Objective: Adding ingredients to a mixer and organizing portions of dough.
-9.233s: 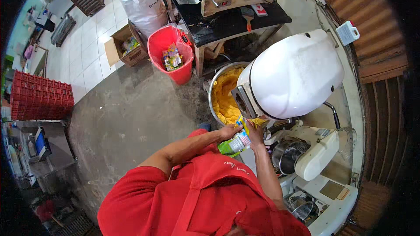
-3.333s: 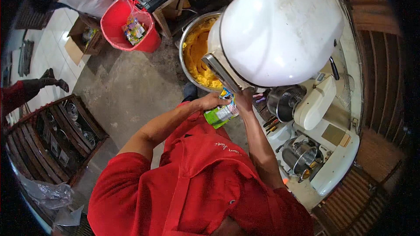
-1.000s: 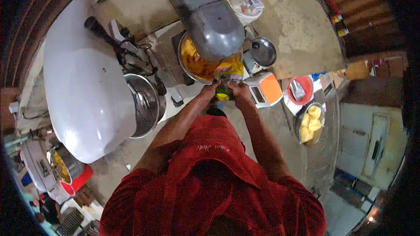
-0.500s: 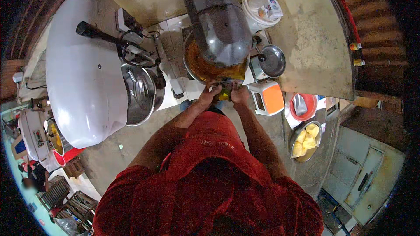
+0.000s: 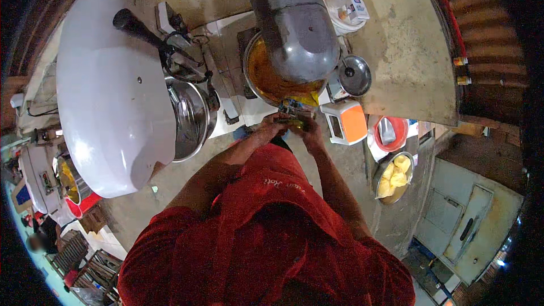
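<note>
Both hands meet just in front of a large mixing bowl [image 5: 249,73] holding an orange-brown mass. A small printed packet [image 5: 294,106], blue and yellow with a clear part, sits between them, its far end near the bowl's front rim. My left hand [image 5: 273,127] is closed on its left side and my right hand [image 5: 307,130] on its right side. The fingertips are partly hidden by the packet and by the hands themselves. Above the bowl hangs the grey head of a stand mixer [image 5: 303,34], which covers much of the bowl's inside.
To the left stands a big white mixer [image 5: 107,96] with a steel bowl [image 5: 207,119]. At right are a white bucket [image 5: 340,22], a small steel pan [image 5: 355,76], an orange-and-white container [image 5: 354,123], a red basin [image 5: 391,148] and a bowl [image 5: 401,195] of yellow lumps.
My hands have drawn closer together and slightly back from the bowl's rim. More of the packet's blue and yellow print shows. The whole view has shifted a little.
</note>
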`<action>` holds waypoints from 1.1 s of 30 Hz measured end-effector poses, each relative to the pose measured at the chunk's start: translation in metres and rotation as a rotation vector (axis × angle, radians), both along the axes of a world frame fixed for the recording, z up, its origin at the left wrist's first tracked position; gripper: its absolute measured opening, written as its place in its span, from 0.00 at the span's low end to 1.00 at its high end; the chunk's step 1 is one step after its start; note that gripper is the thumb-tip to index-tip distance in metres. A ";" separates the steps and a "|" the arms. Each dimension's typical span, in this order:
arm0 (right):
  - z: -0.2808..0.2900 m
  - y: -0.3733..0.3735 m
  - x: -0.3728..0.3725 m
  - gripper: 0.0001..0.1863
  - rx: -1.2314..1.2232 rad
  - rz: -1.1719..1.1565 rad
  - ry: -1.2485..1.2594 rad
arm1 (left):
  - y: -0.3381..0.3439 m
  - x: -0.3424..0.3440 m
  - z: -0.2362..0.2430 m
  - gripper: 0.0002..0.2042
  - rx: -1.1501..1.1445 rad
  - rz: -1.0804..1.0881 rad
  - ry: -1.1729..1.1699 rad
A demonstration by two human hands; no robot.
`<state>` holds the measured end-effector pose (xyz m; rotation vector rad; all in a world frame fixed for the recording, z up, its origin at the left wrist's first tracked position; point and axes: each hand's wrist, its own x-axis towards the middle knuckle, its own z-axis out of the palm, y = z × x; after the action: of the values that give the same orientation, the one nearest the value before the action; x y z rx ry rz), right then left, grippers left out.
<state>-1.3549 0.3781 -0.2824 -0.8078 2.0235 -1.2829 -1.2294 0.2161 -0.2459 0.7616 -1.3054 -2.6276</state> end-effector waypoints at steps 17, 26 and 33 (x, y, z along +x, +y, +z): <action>0.010 -0.004 0.031 0.14 0.170 -0.074 0.425 | -0.004 0.019 -0.071 0.11 -0.144 0.376 0.482; 0.036 -0.020 0.037 0.13 0.169 -0.205 -0.108 | -0.014 0.035 -0.080 0.12 0.078 0.167 0.149; -0.032 -0.021 0.039 0.15 0.152 -0.475 -0.200 | 0.011 0.035 -0.163 0.15 0.180 0.574 -0.086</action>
<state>-1.3161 0.3571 -0.3139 -0.1187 2.1862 -1.3700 -1.1946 0.2271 -0.4092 1.0922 -0.7190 -2.2734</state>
